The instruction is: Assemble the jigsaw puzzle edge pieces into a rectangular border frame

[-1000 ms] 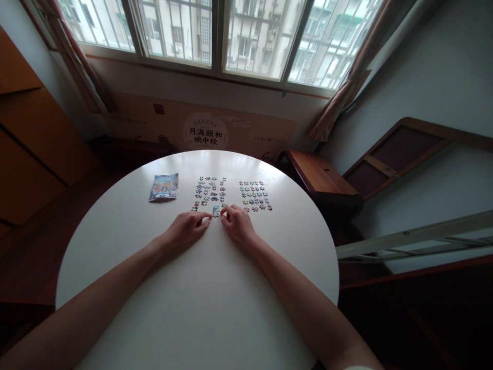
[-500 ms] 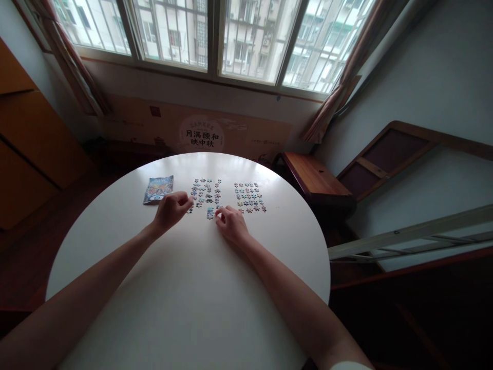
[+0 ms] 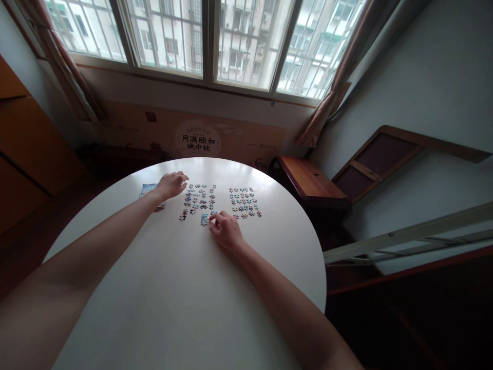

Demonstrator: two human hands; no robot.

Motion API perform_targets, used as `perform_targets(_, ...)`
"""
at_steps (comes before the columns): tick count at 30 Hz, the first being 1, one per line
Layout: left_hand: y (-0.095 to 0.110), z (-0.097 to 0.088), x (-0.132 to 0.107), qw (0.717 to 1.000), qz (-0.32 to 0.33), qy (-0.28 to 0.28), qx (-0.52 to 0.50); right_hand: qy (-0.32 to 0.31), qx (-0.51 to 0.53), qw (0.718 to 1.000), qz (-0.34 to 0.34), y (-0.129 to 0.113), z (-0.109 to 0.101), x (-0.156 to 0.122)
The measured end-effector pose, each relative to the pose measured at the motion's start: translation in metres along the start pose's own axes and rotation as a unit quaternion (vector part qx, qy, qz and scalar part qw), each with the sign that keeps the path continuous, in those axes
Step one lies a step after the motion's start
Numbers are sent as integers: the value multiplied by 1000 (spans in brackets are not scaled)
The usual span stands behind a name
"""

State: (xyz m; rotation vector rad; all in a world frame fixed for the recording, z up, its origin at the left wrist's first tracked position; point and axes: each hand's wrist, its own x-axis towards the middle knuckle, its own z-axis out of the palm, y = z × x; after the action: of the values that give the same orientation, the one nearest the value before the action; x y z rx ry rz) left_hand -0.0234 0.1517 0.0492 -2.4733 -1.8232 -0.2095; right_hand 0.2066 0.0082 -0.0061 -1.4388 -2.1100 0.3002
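Note:
My left hand [image 3: 172, 185] hovers at the upper left of the loose jigsaw pieces [image 3: 198, 194], fingers stretched out and apart, with nothing visible in them. Under its wrist lies a colourful picture sheet [image 3: 147, 189], partly covered. My right hand [image 3: 227, 229] rests on the table with thumb and forefinger curled together. Those fingertips are at the right edge of a small block of joined jigsaw pieces [image 3: 204, 220]; whatever they pinch is too small to make out. Just beyond this hand, a second group of jigsaw pieces [image 3: 244, 199] is laid out in rows.
The round white table [image 3: 169, 288] fills the middle of the view. A wooden stool or bench [image 3: 308, 177] stands beyond its right edge. Barred windows [image 3: 246, 46] and a printed banner [image 3: 239, 136] are at the back, and a metal rail [image 3: 385, 239] runs along the right.
My left hand has moved up and away from the lower left pieces, and its fingers have opened out. My right hand stays beside the joined block. The whole view has shifted slightly.

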Motion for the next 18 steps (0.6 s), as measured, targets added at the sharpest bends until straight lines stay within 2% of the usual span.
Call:
perform_targets(10, -5, 10, 38, 997, -16, -78, -23, -11, 1, 1000, 4, -4, -3, -1)
perform_targets(18, -11, 19, 50, 993, -36, -75, -78, -3, -1, 1000, 1, -4, -1, -1)
